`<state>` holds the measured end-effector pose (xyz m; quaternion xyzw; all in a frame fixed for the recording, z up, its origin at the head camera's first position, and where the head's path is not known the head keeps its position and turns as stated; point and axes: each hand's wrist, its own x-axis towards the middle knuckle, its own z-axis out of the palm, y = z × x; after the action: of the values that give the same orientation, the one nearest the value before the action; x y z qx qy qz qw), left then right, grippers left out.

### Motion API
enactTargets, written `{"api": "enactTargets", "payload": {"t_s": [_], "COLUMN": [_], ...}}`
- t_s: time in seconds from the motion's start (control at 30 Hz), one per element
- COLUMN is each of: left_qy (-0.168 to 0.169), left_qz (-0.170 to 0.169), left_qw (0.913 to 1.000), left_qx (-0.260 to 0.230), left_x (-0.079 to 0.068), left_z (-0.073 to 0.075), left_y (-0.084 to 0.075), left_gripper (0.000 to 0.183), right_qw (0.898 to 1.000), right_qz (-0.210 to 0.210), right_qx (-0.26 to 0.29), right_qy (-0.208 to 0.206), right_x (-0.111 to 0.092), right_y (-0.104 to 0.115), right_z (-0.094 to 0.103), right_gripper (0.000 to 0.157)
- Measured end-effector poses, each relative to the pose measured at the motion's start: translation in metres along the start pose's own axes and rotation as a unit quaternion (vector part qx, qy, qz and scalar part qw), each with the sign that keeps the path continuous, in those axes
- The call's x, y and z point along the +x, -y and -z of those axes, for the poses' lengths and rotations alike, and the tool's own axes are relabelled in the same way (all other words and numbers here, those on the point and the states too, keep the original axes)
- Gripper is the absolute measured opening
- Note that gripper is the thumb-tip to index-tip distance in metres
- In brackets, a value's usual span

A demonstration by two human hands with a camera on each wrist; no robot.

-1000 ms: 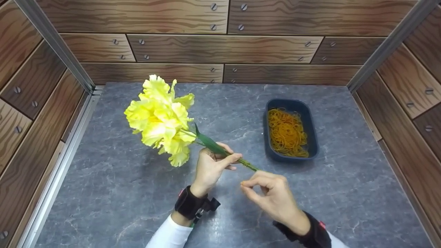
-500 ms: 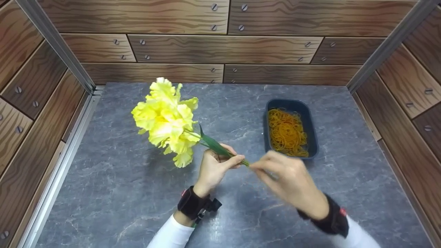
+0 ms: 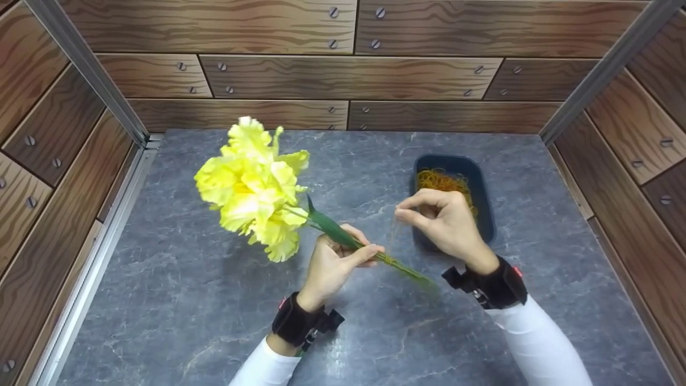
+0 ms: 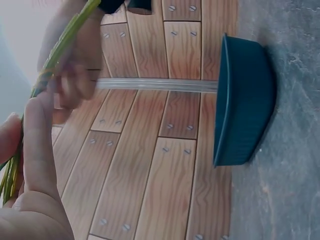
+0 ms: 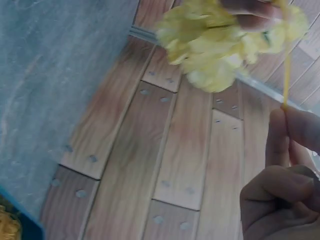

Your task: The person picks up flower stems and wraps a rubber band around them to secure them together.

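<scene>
My left hand (image 3: 332,271) grips the green stems (image 3: 404,268) of a bunch of yellow artificial flowers (image 3: 249,190), thumb on top. The blooms point to the upper left and the stem ends to the lower right. Right of the thumb, a rubber band is wrapped about the stems, as the left wrist view also shows. My right hand (image 3: 445,222) is raised above and right of the stems. Its thumb and index finger pinch a yellow rubber band (image 5: 287,75), drawn out taut and thin from the stems toward the fingertips.
A dark blue plastic tub (image 3: 486,214) stands on the grey marbled table (image 3: 552,268) at the right, partly behind my right hand. Inside lies a heap of yellow-orange rubber bands (image 3: 440,179). Wood-patterned panels (image 3: 268,75) wall the table at the back and both sides.
My right hand came in to the stems, then moved up and away, stretching the rubber band. The left hand keeps its hold, with the flowers shifting only slightly.
</scene>
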<state>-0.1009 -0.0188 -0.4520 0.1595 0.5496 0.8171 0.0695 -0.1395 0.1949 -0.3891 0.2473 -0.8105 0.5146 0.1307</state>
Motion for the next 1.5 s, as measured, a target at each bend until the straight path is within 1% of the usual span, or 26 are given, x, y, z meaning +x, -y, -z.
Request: {"api": "enactTargets", "payload": {"t_s": [0.07,0.2,0.3,0.4,0.5,0.57,0.63,0.73,0.8,0.83,0.9,1.03,1.1,1.13,1.2,1.27,1.33,1.43,1.5], "left_qy": [-0.005,-0.017,-0.019,-0.017,-0.020,-0.028,-0.039,-0.049,-0.049,-0.050,-0.053,-0.068,-0.073,-0.075,-0.079,-0.082,-0.086,-0.092,-0.095], "left_qz": [-0.004,0.001,0.010,0.021,0.025,0.023,0.022,0.023,0.027,0.028,0.029,0.023,0.022,0.023,0.025,0.026,0.025,0.019,0.015], "left_qw": [1.0000,0.9998,0.9994,0.9985,0.9987,0.9989,0.9988,0.9985,0.9984,0.9983,0.9981,0.9963,0.9955,0.9952,0.9949,0.9948,0.9945,0.9943,0.9941], "left_qx": [-0.003,-0.009,-0.027,-0.047,-0.039,-0.029,-0.021,-0.011,-0.007,-0.009,-0.014,-0.048,-0.057,-0.058,-0.057,-0.055,-0.054,-0.051,-0.049], "left_x": [0.000,0.000,0.000,-0.001,0.000,0.000,0.000,0.000,0.000,0.000,0.000,-0.001,-0.001,-0.001,-0.001,0.000,0.000,0.001,0.002], "left_z": [0.001,0.001,0.002,0.003,0.004,0.004,0.004,0.005,0.005,0.006,0.007,0.007,0.007,0.007,0.008,0.008,0.008,0.008,0.007], "left_y": [-0.003,-0.008,-0.011,-0.011,-0.011,-0.010,-0.009,-0.007,-0.006,-0.006,-0.005,-0.005,-0.006,-0.005,-0.005,-0.004,-0.004,-0.003,-0.002], "left_gripper": [0.025,0.024,0.032,0.040,0.040,0.039,0.036,0.033,0.030,0.029,0.028,0.027,0.026,0.025,0.024,0.024,0.025,0.023,0.020], "right_qw": [1.000,0.997,0.993,0.990,0.986,0.983,0.977,0.965,0.956,0.952,0.949,0.945,0.942,0.941,0.939,0.942,0.943,0.940,0.935], "right_qz": [-0.017,-0.052,-0.078,-0.095,-0.111,-0.129,-0.150,-0.176,-0.187,-0.190,-0.194,-0.207,-0.224,-0.229,-0.238,-0.241,-0.243,-0.264,-0.275], "right_qx": [0.014,0.043,0.071,0.094,0.114,0.123,0.140,0.184,0.218,0.233,0.248,0.252,0.245,0.242,0.240,0.226,0.220,0.209,0.218], "right_qy": [0.002,0.026,0.045,0.050,0.050,0.051,0.053,0.057,0.056,0.051,0.031,-0.038,-0.059,-0.063,-0.059,-0.056,-0.055,-0.054,-0.048], "right_x": [-0.001,-0.006,-0.011,-0.016,-0.022,-0.027,-0.032,-0.040,-0.045,-0.048,-0.053,-0.063,-0.071,-0.074,-0.082,-0.088,-0.094,-0.102,-0.106], "right_y": [-0.007,-0.020,-0.027,-0.033,-0.040,-0.046,-0.052,-0.059,-0.061,-0.061,-0.060,-0.054,-0.053,-0.053,-0.057,-0.059,-0.058,-0.050,-0.042], "right_z": [-0.004,-0.015,-0.023,-0.030,-0.036,-0.040,-0.044,-0.050,-0.055,-0.058,-0.064,-0.082,-0.092,-0.097,-0.106,-0.113,-0.118,-0.121,-0.121], "right_gripper": [0.008,0.003,0.005,0.007,0.009,0.013,0.018,0.024,0.025,0.024,0.021,0.016,0.014,0.013,0.013,0.014,0.014,0.017,0.020]}}
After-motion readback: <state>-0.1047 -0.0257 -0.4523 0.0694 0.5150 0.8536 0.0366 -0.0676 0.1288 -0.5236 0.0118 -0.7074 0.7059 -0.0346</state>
